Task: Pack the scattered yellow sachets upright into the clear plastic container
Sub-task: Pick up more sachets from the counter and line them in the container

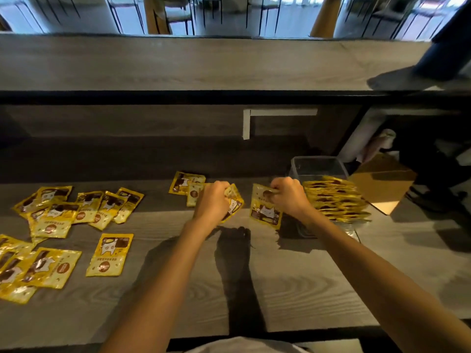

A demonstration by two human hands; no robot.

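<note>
My left hand (212, 200) grips a yellow sachet (235, 203) just above the table, mid-frame. My right hand (286, 196) pinches the top of another yellow sachet (265, 210), which hangs upright beside the clear plastic container (318, 165). A row of sachets (336, 200) stands upright in the container's near part; its far part shows none. Two sachets (184, 183) lie flat just left of my left hand. Several more yellow sachets (76, 210) are scattered flat on the left of the table, and one (109, 254) lies alone nearer me.
The grey wooden table (254, 276) has a raised counter (204, 64) behind it. An open cardboard box (382, 182) sits right of the container. A person in dark clothes (448, 47) stands at the far right.
</note>
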